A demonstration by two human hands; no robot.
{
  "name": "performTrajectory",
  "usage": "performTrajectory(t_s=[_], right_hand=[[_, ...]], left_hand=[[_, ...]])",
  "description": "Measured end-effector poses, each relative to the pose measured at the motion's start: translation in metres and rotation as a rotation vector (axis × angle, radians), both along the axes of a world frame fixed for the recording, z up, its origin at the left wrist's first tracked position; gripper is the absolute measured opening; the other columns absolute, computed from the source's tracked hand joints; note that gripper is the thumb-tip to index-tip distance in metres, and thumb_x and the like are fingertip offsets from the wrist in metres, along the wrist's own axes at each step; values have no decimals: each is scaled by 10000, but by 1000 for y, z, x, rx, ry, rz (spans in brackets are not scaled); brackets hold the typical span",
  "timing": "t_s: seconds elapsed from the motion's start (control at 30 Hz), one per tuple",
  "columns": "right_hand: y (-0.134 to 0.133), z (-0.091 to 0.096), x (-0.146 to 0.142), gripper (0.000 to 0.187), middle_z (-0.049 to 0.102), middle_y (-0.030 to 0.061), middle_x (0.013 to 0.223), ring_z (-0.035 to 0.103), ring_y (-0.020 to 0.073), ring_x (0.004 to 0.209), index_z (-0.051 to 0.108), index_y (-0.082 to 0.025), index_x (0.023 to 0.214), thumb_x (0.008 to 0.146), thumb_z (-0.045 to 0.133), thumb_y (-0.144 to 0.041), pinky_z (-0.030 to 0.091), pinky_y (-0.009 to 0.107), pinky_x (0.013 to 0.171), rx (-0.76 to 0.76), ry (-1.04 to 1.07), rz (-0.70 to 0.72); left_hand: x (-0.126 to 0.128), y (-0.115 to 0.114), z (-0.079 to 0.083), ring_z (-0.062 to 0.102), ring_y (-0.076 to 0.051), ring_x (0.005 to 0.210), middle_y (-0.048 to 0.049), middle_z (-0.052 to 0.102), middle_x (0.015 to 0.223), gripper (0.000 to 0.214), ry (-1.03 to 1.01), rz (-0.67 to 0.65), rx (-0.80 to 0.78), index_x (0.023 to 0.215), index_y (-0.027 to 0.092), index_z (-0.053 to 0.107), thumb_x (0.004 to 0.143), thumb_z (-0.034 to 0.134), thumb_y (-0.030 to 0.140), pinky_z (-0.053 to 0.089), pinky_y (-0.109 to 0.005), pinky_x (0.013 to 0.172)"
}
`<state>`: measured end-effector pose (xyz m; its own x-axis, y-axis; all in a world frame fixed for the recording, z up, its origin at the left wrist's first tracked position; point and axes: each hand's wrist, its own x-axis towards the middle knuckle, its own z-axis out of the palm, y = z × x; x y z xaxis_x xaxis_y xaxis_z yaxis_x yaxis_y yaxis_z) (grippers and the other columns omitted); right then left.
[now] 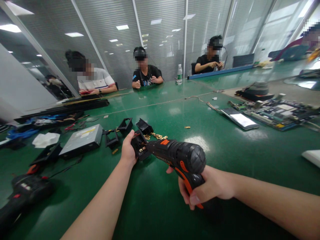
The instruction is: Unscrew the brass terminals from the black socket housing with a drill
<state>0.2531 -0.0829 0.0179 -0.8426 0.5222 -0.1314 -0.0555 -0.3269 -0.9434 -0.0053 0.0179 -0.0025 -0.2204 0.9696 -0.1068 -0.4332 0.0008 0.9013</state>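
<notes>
My right hand is wrapped round the handle of a black and orange cordless screwdriver. Its nose points left into a black plastic housing, whose inside shows small brass-coloured parts; the exact contact of the bit is hidden. My left hand grips that housing by its left side, tilted above the green table. Just beyond it lie small brass plates and more black plastic frames, one at the back, another beside it and a third nearer.
A grey disc drive and a second power tool lie on the left. On the right are a phone-like slab and circuit boards. A water bottle stands at the far edge, where several people sit.
</notes>
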Motion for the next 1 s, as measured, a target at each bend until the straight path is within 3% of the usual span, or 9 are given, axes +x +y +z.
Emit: performTrajectory(t_s=[0.23,0.4,0.6,0.8,1.0], right_hand=[[-1,5,-1,288,607,25,737,608,117,584,546,-122,744,617,788,-210,496,203,497,-6,-43,11],[0,3,0,294,601,26,762,595,114,600,573,-112,731,605,814,-224,489,210,521,35,-55,13],[3,-4,1,329,638,65,822,610,169,762,618,-107,794,574,841,-207,497,236,595,21,-18,17],[2,-3,1,612,669,35,880,631,143,675,569,-156,1056,516,854,-111,513,220,547,-127,-45,-14],[-2,6,-8,457,628,-7,805,582,98,630,613,-124,881,490,843,-66,468,172,498,-57,-79,-14]], left_hand=[[1,-1,1,638,-206,570,-48,648,664,348,-5,-7,13,842,150,634,738,644,482,508,-319,529],[1,0,0,638,-205,570,-45,647,648,341,-4,14,14,826,153,626,728,660,478,516,-319,539],[1,0,0,656,-221,612,-55,661,668,355,3,16,22,846,148,641,730,664,482,527,-335,587],[2,0,0,651,-215,606,-52,662,677,369,-4,12,27,856,146,641,720,669,487,517,-331,587],[0,1,-2,602,-196,530,-32,628,627,369,6,3,13,821,158,616,702,679,501,483,-329,542]])
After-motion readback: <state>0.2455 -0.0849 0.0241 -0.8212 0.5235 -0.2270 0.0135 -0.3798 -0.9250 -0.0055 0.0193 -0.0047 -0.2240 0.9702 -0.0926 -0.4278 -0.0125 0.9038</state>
